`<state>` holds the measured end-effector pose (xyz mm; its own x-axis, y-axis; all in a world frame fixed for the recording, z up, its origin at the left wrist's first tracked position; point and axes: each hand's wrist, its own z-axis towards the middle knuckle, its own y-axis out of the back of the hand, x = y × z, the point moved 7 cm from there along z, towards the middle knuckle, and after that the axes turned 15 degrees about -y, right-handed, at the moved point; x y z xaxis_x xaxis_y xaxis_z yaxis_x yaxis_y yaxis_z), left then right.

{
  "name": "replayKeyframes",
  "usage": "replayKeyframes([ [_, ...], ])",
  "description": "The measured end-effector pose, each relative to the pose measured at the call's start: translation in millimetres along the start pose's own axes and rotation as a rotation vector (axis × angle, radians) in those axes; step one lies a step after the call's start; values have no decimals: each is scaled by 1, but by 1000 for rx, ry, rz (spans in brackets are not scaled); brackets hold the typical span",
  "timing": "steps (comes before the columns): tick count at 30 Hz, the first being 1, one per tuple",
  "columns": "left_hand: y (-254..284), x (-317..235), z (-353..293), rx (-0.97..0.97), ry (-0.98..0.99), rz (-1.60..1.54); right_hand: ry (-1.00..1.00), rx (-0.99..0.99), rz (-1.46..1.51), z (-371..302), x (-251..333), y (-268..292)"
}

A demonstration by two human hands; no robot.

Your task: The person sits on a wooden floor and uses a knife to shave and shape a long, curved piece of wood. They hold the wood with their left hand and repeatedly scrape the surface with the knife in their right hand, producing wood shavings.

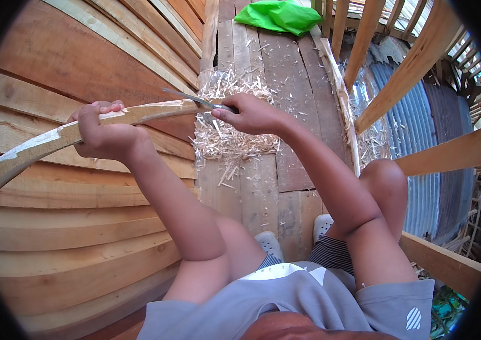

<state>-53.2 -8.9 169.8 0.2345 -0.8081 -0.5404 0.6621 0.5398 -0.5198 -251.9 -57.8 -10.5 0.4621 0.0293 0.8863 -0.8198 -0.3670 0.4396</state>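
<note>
A long strip of wood (30, 147), partly pale and freshly shaved along its edge, runs from the far left up to the middle. My left hand (104, 130) wraps round it, fingers curled over the top. Closed on the handle of a knife (198, 100), my right hand (252, 115) is at the wood's far end. The narrow blade points left and lies over the shaved end; whether it cuts in cannot be made out. Under my right hand, wood shavings (232, 141) are heaped on the plank floor (300, 164).
A wall of overlapping boards (76, 195) stands close on my left. To the right are wooden railing posts (408, 65), with corrugated metal sheets (422, 164) beyond them. A bright green bag (279, 16) lies at the far end. My shoes (269, 243) rest on the planks.
</note>
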Motion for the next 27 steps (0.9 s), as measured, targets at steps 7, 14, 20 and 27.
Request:
replayKeyframes([
  [7,-10,-3,-5,10,-1,-12,-249,-355,-22,-4,-34,32],
  [14,-20,-10,-12,73,-8,-60,-217,-573,-203,-28,-20,27],
  [20,-17,-8,-11,72,15,-51,-60,-698,-340,-39,-9,9],
  [27,-9,-3,-3,-2,7,-20,-97,-583,-203,-29,-14,5],
])
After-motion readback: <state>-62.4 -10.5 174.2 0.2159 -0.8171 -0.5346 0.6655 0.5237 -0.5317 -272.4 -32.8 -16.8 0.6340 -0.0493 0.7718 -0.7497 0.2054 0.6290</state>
